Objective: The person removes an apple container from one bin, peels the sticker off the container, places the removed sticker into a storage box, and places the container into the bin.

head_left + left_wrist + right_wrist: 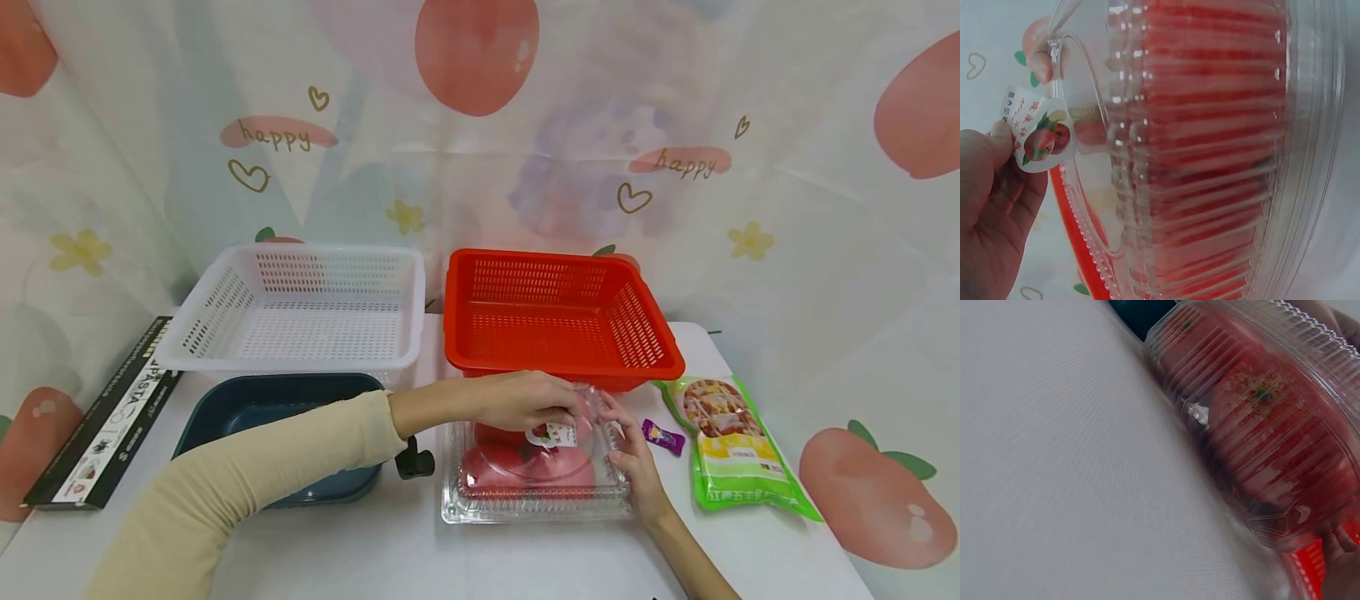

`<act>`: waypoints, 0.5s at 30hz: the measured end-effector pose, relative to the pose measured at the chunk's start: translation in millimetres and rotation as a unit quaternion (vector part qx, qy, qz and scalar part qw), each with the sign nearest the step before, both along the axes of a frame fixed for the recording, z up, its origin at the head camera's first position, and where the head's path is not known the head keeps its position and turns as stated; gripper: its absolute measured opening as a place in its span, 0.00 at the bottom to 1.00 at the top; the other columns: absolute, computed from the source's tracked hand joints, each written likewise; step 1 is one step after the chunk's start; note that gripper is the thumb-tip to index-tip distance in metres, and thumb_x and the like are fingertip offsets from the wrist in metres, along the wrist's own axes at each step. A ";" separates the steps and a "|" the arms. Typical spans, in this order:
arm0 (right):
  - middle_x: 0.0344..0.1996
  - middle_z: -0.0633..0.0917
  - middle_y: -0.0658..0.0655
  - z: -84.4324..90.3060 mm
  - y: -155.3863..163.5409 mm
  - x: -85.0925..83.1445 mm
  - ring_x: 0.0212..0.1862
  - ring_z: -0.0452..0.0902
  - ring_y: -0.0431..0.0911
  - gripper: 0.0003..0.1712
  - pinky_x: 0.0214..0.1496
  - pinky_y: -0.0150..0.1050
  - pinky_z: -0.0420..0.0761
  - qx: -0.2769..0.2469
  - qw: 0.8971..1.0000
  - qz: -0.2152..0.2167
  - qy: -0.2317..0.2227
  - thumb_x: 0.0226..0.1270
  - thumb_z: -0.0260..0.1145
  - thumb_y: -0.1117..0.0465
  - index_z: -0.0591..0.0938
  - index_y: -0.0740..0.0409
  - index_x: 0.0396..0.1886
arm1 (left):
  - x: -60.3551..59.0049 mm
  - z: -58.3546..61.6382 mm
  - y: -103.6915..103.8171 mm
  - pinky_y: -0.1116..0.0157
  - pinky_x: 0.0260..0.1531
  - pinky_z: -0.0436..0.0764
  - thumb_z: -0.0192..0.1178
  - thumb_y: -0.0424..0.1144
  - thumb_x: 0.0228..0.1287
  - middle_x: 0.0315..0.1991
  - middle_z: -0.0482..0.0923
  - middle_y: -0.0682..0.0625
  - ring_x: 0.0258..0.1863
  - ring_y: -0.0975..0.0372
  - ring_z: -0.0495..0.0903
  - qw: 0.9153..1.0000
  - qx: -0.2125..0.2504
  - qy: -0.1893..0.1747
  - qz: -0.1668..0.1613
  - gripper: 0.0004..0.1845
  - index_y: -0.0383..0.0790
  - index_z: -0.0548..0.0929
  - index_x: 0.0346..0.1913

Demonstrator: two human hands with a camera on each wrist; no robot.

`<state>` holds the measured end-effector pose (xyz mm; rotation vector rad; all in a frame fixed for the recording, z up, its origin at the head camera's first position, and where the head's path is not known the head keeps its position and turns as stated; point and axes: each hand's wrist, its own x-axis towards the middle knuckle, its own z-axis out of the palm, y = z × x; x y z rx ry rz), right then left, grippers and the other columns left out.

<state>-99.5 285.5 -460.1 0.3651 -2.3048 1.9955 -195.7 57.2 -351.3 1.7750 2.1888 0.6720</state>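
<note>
A clear plastic clamshell box (536, 510) with large round red fruits (1260, 437) inside lies on the white table, lid down. My left hand (528, 402) reaches across over the lid. Between thumb and fingers it pinches a white label (1041, 134) printed with red fruit; whether the label still sticks to the lid I cannot tell. At the box's right side, my right hand (637, 467) holds the edge, with fingers on the lid's far right corner and the thumb lower down. Only part of that hand shows in the right wrist view.
Behind the box stands a red basket (562, 367), beside a white basket (292, 364). A dark blue basin (322, 492) sits left, partly under my left sleeve. Right are a small purple packet (663, 437) and a green food bag (738, 450). A long black box (105, 417) lies far left.
</note>
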 end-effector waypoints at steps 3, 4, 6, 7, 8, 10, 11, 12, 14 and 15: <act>0.74 0.57 0.42 -0.1 -0.7 -0.3 0.71 0.52 0.30 0.25 0.63 0.20 0.63 -0.003 1.000 0.001 0.003 0.65 0.46 0.63 0.63 0.62 0.62 | 0.6 -0.9 0.3 0.84 0.42 0.72 0.55 0.40 0.70 0.39 0.79 0.54 0.39 0.68 0.73 1.000 0.005 -0.005 -0.005 0.08 0.43 0.81 0.47; 0.74 0.57 0.42 -0.1 -0.8 -0.4 0.71 0.51 0.30 0.25 0.63 0.20 0.62 -0.003 1.000 0.000 0.003 0.65 0.46 0.63 0.63 0.62 0.62 | 0.9 -0.9 0.2 0.84 0.43 0.72 0.55 0.40 0.70 0.39 0.79 0.54 0.39 0.68 0.73 1.000 0.007 -0.008 -0.006 0.08 0.43 0.80 0.46; 0.74 0.57 0.42 0.0 -1.0 -0.4 0.71 0.51 0.30 0.25 0.63 0.20 0.62 -0.004 1.000 0.000 0.001 0.65 0.46 0.63 0.63 0.62 0.62 | 1.6 -1.3 0.1 0.84 0.43 0.72 0.55 0.40 0.70 0.39 0.79 0.54 0.39 0.68 0.73 1.000 0.009 -0.011 -0.007 0.07 0.43 0.80 0.45; 0.74 0.57 0.42 0.0 -1.1 -0.4 0.71 0.51 0.30 0.25 0.63 0.20 0.61 -0.003 1.000 0.000 0.000 0.65 0.46 0.63 0.63 0.62 0.62 | 1.9 -1.4 -0.1 0.84 0.44 0.72 0.55 0.40 0.70 0.39 0.79 0.54 0.39 0.68 0.73 1.000 0.010 -0.012 -0.006 0.07 0.43 0.80 0.46; 0.74 0.57 0.42 0.2 -1.1 -0.3 0.71 0.51 0.30 0.25 0.63 0.19 0.61 -0.004 1.000 -0.001 -0.001 0.65 0.46 0.63 0.63 0.61 0.62 | 2.2 -1.5 -0.2 0.84 0.45 0.72 0.55 0.40 0.70 0.40 0.79 0.54 0.40 0.69 0.73 1.000 0.012 -0.013 -0.004 0.08 0.43 0.80 0.46; 0.74 0.57 0.42 0.3 -1.0 -0.2 0.70 0.52 0.30 0.25 0.63 0.20 0.62 -0.005 1.000 -0.002 -0.003 0.65 0.46 0.63 0.63 0.61 0.62 | 2.6 -1.5 -0.7 0.84 0.44 0.73 0.55 0.40 0.71 0.40 0.80 0.54 0.38 0.69 0.74 1.000 0.015 -0.021 0.002 0.09 0.42 0.81 0.48; 0.74 0.57 0.41 0.3 -1.0 -0.1 0.70 0.52 0.29 0.25 0.63 0.21 0.63 -0.005 1.000 -0.002 -0.003 0.65 0.46 0.63 0.64 0.60 0.62 | 2.8 -1.4 -1.1 0.83 0.44 0.73 0.54 0.40 0.71 0.41 0.80 0.53 0.38 0.69 0.74 1.000 0.018 -0.024 0.009 0.10 0.42 0.81 0.49; 0.74 0.57 0.41 0.4 -1.0 0.0 0.70 0.53 0.29 0.25 0.63 0.21 0.64 -0.005 1.000 -0.002 -0.003 0.65 0.46 0.64 0.64 0.60 0.62 | 2.9 -0.9 -1.5 0.83 0.43 0.73 0.54 0.40 0.71 0.41 0.80 0.53 0.37 0.69 0.74 0.999 0.021 -0.026 0.015 0.11 0.41 0.81 0.50; 0.74 0.57 0.41 0.4 -1.2 0.0 0.70 0.53 0.29 0.25 0.63 0.20 0.64 -0.008 1.000 -0.001 0.000 0.65 0.46 0.64 0.63 0.60 0.62 | 3.5 1.4 -3.3 0.82 0.42 0.74 0.54 0.40 0.72 0.42 0.80 0.53 0.37 0.68 0.74 0.999 0.027 -0.032 0.028 0.12 0.41 0.81 0.52; 0.74 0.57 0.41 0.2 -1.2 0.0 0.70 0.54 0.29 0.25 0.63 0.21 0.66 -0.009 1.000 0.000 0.001 0.65 0.46 0.64 0.63 0.60 0.62 | 3.9 2.6 -4.6 0.81 0.40 0.74 0.54 0.40 0.72 0.42 0.80 0.53 0.36 0.68 0.73 0.998 0.029 -0.034 0.033 0.13 0.41 0.81 0.52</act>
